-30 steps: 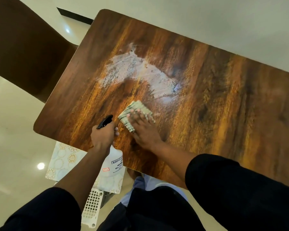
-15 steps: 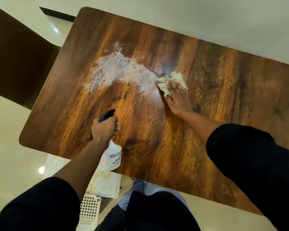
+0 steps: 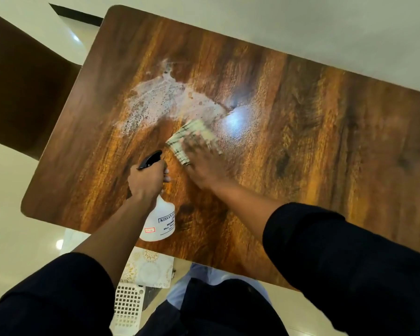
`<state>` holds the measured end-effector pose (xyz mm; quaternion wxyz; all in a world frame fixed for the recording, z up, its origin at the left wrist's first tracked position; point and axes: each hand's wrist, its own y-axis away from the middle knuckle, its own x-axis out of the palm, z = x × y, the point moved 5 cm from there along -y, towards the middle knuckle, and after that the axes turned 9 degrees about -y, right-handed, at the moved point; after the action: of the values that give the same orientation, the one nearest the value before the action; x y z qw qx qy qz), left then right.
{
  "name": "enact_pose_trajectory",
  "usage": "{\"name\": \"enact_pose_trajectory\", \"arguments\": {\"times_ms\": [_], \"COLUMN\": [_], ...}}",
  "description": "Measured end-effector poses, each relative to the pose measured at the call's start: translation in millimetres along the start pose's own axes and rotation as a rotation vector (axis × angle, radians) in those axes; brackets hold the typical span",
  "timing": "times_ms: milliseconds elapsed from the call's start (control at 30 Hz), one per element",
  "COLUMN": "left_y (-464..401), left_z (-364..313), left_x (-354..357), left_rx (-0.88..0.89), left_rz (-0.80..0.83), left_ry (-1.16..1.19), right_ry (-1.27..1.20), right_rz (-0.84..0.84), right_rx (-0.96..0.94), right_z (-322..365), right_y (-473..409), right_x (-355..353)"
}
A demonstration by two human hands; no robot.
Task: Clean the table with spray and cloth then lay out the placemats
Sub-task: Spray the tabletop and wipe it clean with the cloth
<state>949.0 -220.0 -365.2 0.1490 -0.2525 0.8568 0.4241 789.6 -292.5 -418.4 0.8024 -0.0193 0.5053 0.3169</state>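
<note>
Left hand (image 3: 147, 180) curled around spray bottle (image 3: 158, 220) neck, above table (image 3: 301, 141) near edge. Right hand (image 3: 204, 166), blurred, seemingly flat-fingered on checked cloth (image 3: 192, 134) beside white foam patch (image 3: 165, 103). Placemats (image 3: 147, 270) below table.

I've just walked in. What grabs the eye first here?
The white foamy smear spread over the far left part of the wooden table. Just near of it, the right hand presses a checked cloth flat on the wood, while the left hand grips a white spray bottle.
</note>
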Motion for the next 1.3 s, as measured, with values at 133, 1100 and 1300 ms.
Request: {"name": "enact_pose_trajectory", "arguments": {"times_ms": [133,1100,1300], "left_y": [-6.6,-51.1,-60.2], "left_z": [0.9,-52.8,-64.8], "left_x": [-0.2,-26.5,-30.4], "left_rx": [-0.016,-0.028,-0.003], "left_rz": [-0.019,0.042,0.044], "left_ry": [0.014,0.119,0.096], "right_ry": [0.053,-0.043,-0.093], "right_rz": [0.131,0.108,-0.103], "right_rx": [-0.251,-0.177,0.080], "right_z": [3.6,-28.0,-83.2], "right_y": [-1.9,-74.5,-105.7], "right_x": [12.3,-32.4,-83.1]}}
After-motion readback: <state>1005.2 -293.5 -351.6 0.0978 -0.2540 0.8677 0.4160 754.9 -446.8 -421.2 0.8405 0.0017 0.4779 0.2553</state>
